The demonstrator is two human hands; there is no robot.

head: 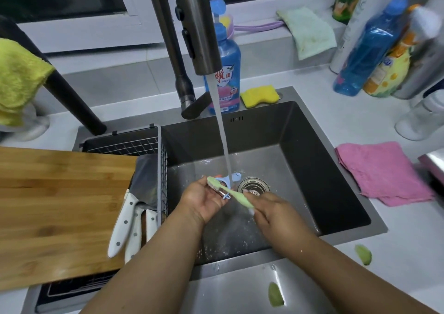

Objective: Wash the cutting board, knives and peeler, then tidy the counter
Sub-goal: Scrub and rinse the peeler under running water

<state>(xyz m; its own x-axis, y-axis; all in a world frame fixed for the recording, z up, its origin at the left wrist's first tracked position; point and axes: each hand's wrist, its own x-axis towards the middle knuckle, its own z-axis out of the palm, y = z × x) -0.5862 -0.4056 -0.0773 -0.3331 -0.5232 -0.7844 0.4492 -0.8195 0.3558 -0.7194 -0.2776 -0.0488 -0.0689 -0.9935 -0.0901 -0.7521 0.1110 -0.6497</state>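
Note:
Over the dark sink (pixel 324 181), my left hand (pixel 204 201) holds a light-blue peeler (pixel 231 179) under the running water. My right hand (pixel 274 213) grips a green toothbrush (pixel 230 191) whose bristles rest against the peeler. A wooden cutting board (pixel 60 213) lies across the wire drain basket (pixel 134 143) at the left. Knives with white riveted handles (pixel 127 225) lie at the board's right edge, blades pointing away from me.
The tap (pixel 197 25) runs into the sink near the drain (pixel 253 186). Dish soap (pixel 223 73) and a yellow sponge (pixel 259 95) stand behind the sink. A pink cloth (pixel 382 172) and bottles (pixel 370 49) are at the right. Green peel scraps (pixel 275 294) lie on the front counter.

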